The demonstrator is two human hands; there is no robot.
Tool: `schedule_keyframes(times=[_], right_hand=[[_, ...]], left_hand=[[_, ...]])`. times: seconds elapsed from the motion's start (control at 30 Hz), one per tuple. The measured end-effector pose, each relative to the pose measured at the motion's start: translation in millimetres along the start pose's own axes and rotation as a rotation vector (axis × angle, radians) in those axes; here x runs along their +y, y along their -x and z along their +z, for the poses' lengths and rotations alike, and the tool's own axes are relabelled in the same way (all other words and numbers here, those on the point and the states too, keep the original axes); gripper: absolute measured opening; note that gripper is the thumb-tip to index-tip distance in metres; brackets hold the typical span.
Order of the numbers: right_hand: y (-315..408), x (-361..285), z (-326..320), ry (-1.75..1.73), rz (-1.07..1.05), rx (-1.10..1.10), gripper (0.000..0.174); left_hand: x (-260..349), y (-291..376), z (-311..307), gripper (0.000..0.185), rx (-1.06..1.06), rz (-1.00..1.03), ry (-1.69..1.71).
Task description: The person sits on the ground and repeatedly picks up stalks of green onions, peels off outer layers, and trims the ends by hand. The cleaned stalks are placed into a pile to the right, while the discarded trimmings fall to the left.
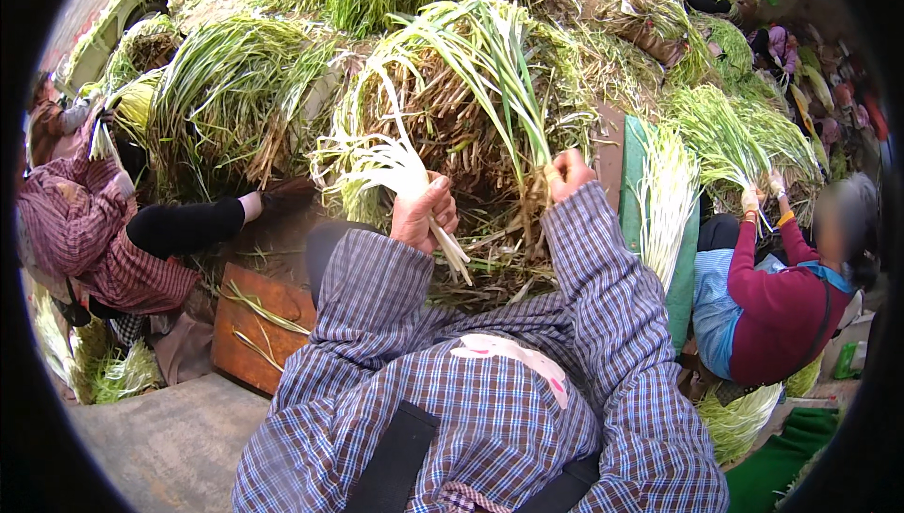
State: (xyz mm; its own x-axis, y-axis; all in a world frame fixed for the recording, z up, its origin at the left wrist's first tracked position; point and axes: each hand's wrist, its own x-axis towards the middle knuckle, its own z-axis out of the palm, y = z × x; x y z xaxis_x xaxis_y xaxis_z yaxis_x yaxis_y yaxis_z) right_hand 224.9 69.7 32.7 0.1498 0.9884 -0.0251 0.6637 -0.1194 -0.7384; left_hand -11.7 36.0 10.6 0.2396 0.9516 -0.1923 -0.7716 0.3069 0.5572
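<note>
My left hand (426, 215) is closed around a small bunch of pale, clean allium stalks (378, 163). Their white lower ends poke out below my fist, and the whitish leaves droop away to the upper left. Between the fingers of my right hand (571, 175) are a few green-leaved stalks (534, 128), with brown, withered matter (531, 213) hanging below. Their long leaves arch up and back over a big heap of uncleaned stalks (452, 110), whose brown lower ends face me. The two hands are apart, both above my lap.
A green board (681, 301) at my right carries a pile of white stalks (667, 202). At left stands a wooden board or stool (247, 329) with loose leaves. Co-workers sit on both sides, one in a maroon top (784, 308) and another in checked clothing (106, 238). More heaps (233, 89) lie beyond.
</note>
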Motion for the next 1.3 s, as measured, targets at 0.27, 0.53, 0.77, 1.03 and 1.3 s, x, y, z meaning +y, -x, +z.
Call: schedule_keyframes(times=[0.27,0.53,0.77,1.03,1.3], right_hand=[[47,24,30,-0.548,0.073,-0.17,0.011],[61,31,60,-0.453,-0.057,-0.202,0.017],[37,10,38,-0.387,0.076,-0.253,0.022],[26,1,50,-1.115,0.039,-0.287,0.004],[45,-3,48,-1.198,0.196,-0.225,0.007]], left_hand=[[-22,-11,14,0.024,0.015,0.07,-0.229],[-55,-36,10,0.012,0.137,0.037,-0.366],[-52,-36,4,0.01,0.131,0.047,-0.481],[-29,-27,11,0.011,0.156,0.061,-0.353],[-14,-20,12,0.009,0.087,-0.066,-0.244]])
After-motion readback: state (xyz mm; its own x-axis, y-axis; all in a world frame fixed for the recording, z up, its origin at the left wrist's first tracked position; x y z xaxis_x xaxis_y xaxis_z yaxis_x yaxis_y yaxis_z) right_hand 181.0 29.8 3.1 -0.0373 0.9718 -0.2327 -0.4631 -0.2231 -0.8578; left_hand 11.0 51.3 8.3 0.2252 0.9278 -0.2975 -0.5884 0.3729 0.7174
